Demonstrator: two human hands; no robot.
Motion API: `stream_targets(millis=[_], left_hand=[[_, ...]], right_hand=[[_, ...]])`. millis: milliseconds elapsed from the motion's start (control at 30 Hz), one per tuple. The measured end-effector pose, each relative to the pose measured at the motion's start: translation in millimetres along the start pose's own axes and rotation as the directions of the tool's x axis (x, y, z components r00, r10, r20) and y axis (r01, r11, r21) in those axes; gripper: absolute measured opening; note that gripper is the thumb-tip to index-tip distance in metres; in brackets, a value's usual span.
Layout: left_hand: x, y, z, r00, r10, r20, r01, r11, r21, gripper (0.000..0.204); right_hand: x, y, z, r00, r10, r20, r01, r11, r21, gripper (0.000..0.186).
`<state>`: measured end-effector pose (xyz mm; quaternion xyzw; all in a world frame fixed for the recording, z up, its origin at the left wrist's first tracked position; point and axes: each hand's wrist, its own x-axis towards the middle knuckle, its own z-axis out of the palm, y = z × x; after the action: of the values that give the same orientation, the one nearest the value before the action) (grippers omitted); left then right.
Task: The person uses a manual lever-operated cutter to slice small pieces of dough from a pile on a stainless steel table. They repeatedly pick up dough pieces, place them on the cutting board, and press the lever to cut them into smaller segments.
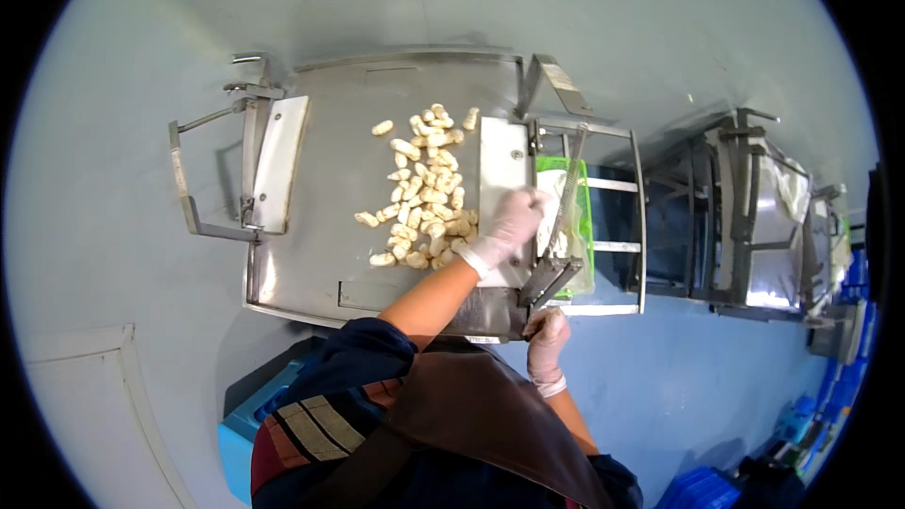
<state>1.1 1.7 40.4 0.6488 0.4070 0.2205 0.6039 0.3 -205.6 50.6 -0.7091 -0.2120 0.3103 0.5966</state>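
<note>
My left hand, in a pale translucent glove, reaches across the white cutting board at the table's right side. Its fingers are curled together near the board's right edge; what they hold, if anything, cannot be made out. Lower right, my gloved right hand is closed around the end of a metal lever that belongs to a hinged cutter with a coiled spring. Left of the board lies a heap of knobbly cream-coloured chunks. Beyond the board's right edge is a bright green basket, with whitish material in it.
The heap rests on a steel table. A second cutter frame with a white board stands at its left edge. More metal frames stand farther right. A blue bin is below left, and blue crates are lower right.
</note>
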Motion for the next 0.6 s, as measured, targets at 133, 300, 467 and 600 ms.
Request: stream_targets(millis=[133,300,467,600], left_hand=[[52,-18,-125,0.753,0.243,-0.612,-0.085,0.958,0.276,0.021],[68,-59,-236,0.878,0.169,-0.447,0.280,0.576,0.768,0.027],[78,-86,-229,0.822,0.264,-0.504,0.050,0.849,0.527,0.024],[35,-27,-104,0.941,0.208,-0.266,-0.188,0.977,0.101,0.022]], right_hand=[[-1,7,-1,1.000,-0.001,-0.011,0.001,1.000,0.014,0.058],[-1,2,3,0.999,-0.031,-0.034,0.031,0.999,-0.016,0.059],[1,-3,0,0.997,-0.081,0.009,0.081,0.995,-0.058,0.060],[1,0,-3,0.999,-0.047,-0.024,0.046,0.999,-0.026,0.060]])
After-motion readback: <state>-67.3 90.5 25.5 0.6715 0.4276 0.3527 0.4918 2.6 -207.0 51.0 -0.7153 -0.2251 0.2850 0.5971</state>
